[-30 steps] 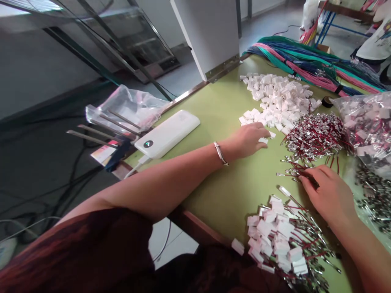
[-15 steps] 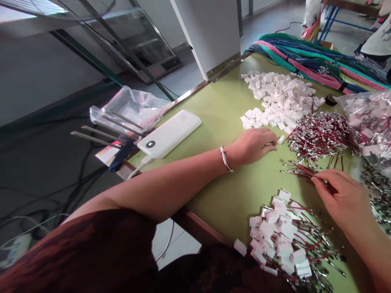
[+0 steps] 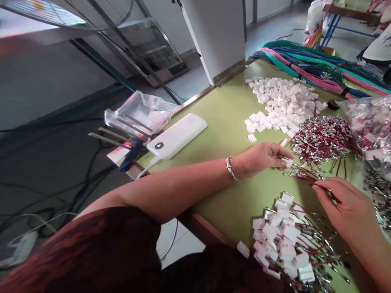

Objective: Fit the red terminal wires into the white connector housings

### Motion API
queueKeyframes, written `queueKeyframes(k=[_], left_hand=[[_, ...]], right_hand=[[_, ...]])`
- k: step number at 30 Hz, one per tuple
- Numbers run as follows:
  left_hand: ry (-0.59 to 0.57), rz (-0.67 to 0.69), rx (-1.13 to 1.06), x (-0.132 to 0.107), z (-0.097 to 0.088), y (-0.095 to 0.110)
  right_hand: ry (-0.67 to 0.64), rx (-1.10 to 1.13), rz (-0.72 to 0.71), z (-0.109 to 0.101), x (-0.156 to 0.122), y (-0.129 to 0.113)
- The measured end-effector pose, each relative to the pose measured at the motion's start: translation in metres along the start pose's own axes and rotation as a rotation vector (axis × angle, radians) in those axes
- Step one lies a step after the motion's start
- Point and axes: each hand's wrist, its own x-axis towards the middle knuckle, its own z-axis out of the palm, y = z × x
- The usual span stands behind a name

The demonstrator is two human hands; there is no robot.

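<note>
My left hand point(image 3: 264, 158) pinches a small white plastic connector point(image 3: 287, 162) just off the green table point(image 3: 226, 134), a bracelet on its wrist. My right hand point(image 3: 343, 203) is closed on thin red wires with metal terminals point(image 3: 302, 175), pinched at their ends. Beyond my hands lies a heap of loose white connectors point(image 3: 282, 101), and to its right a pile of red terminal wires point(image 3: 324, 136). Close to me sits a pile of finished pieces point(image 3: 287, 244), white connectors with red wires attached.
A white power bank point(image 3: 177, 136) lies at the table's left edge beside a clear plastic bag point(image 3: 140, 112). Bundles of coloured cable point(image 3: 311, 63) run along the far edge. A clear bag of parts point(image 3: 371, 126) sits at right. A white column point(image 3: 218, 34) stands behind.
My left hand has drawn back from the white connector heap towards my right hand, carrying one connector. My right hand lifted the red wires slightly and shifted right.
</note>
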Motion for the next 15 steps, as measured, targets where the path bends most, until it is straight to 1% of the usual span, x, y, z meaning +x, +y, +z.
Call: queueKeyframes(k=[3, 5, 10, 15], left_hand=[[-0.045, 0.006, 0.005, 0.000, -0.001, -0.002], [-0.063, 0.017, 0.017, 0.000, -0.002, -0.003], [-0.091, 0.056, 0.048, 0.000, -0.001, -0.003], [-0.091, 0.134, 0.207, -0.004, 0.003, 0.002]], right_hand=[[0.001, 0.003, -0.004, 0.001, -0.001, 0.002], [-0.023, 0.021, 0.011, 0.002, -0.001, 0.003], [-0.125, 0.075, 0.048, 0.003, 0.000, 0.001], [-0.236, 0.235, 0.151, 0.000, 0.004, -0.007]])
